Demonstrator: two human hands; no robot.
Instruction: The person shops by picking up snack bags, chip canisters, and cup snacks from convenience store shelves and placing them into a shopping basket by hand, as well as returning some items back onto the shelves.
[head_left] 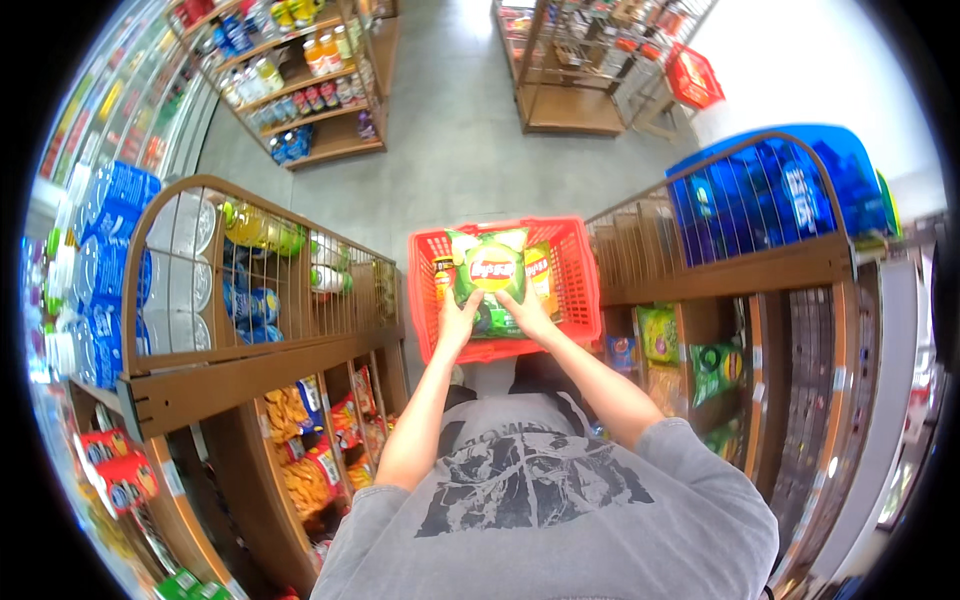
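A green snack bag (pixel 490 270) with a red and yellow round mark lies flat over a red plastic shopping basket (pixel 580 275) in front of me. My left hand (pixel 458 322) grips the bag's lower left edge. My right hand (pixel 527 312) grips its lower right edge. Under the bag, other packets show in the basket: a small dark jar-like item at the left and a yellow packet (pixel 541 272) at the right. The basket's floor is mostly hidden by the bag.
A wooden shelf unit (pixel 250 370) on my left carries bottled drinks on top and orange and red snack packets below. Another wooden shelf (pixel 740 275) on my right holds blue packs and green bags. Grey floor aisle (pixel 450 130) runs ahead toward more shelves.
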